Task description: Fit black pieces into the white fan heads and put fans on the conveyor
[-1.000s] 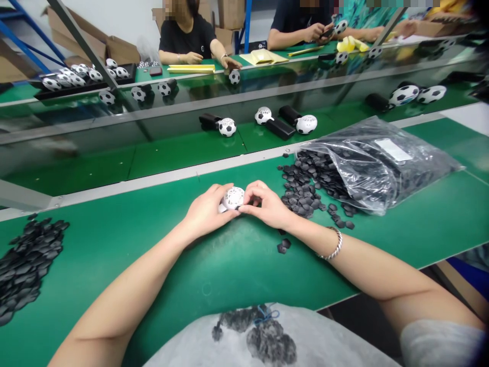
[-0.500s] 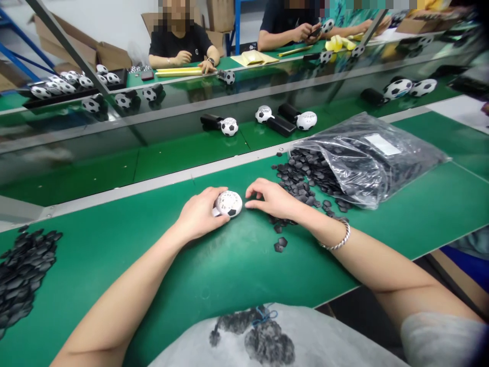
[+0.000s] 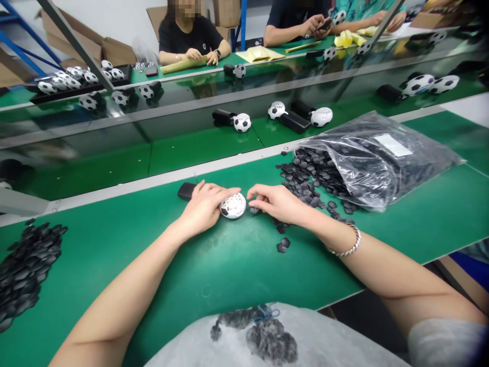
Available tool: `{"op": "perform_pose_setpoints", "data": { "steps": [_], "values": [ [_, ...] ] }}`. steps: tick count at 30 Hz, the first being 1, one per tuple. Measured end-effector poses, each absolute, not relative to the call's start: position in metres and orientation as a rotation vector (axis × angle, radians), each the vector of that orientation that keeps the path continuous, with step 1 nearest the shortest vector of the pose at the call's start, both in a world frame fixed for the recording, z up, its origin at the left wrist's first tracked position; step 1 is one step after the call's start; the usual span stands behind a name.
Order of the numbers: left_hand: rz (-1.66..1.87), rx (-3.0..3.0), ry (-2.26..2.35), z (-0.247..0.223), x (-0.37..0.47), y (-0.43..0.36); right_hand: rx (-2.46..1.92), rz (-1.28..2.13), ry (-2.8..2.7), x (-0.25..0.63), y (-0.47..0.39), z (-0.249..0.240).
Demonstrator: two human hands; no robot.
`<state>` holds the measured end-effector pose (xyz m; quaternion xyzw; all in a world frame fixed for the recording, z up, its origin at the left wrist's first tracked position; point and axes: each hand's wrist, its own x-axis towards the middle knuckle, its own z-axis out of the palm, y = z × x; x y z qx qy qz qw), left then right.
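My left hand point(image 3: 204, 206) is wrapped over a white football-patterned ball point(image 3: 234, 206) on the green worktop. Its black handle point(image 3: 186, 191) sticks out behind the fingers at the upper left. Open gaps show in the ball's white shell, and a dark patch is visible on its left side. Just right of the ball, my right hand point(image 3: 269, 201) pinches a small black pentagon piece point(image 3: 254, 209), apart from the ball. Loose black pentagon pieces point(image 3: 305, 173) lie beyond and beside the right hand, spilling from a clear plastic bag point(image 3: 382, 158).
Another heap of black pieces point(image 3: 32, 265) lies at the far left. Beyond the metal rail point(image 3: 168, 176), a green belt point(image 3: 179, 148) carries more football items point(image 3: 242, 122). Across it, a co-worker point(image 3: 193, 38) sits with both hands at a yellow strip point(image 3: 183, 65).
The ball has been turned, so its black handle now shows behind my left hand. A black piece is now visible in my right fingertips. The view has shifted slightly.
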<state>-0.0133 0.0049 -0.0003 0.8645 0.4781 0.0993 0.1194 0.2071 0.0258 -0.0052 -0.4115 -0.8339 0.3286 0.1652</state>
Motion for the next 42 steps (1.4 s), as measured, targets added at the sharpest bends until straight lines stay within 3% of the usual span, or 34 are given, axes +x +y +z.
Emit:
{"op": "perform_pose_setpoints", "data": {
  "steps": [10,17,26,36,42],
  "values": [
    [0.279,2.552,1.381,0.001,-0.015,0.005,-1.178,0.666,-2.419,0.226,0.044,-0.006],
    [0.314,2.529,1.377,-0.001,-0.015,0.006,-0.747,0.456,-2.862,0.218,0.028,-0.002],
    [0.348,2.548,1.371,-0.001,-0.014,0.005,-0.941,0.014,-3.003,0.205,0.014,-0.014],
    [0.384,2.482,1.369,-0.001,-0.015,0.002,-0.923,0.811,-2.253,0.211,0.023,-0.012],
    [0.416,2.482,1.347,-0.004,-0.007,0.000,-0.738,0.792,-2.416,0.204,0.009,-0.003]
  ]
}}
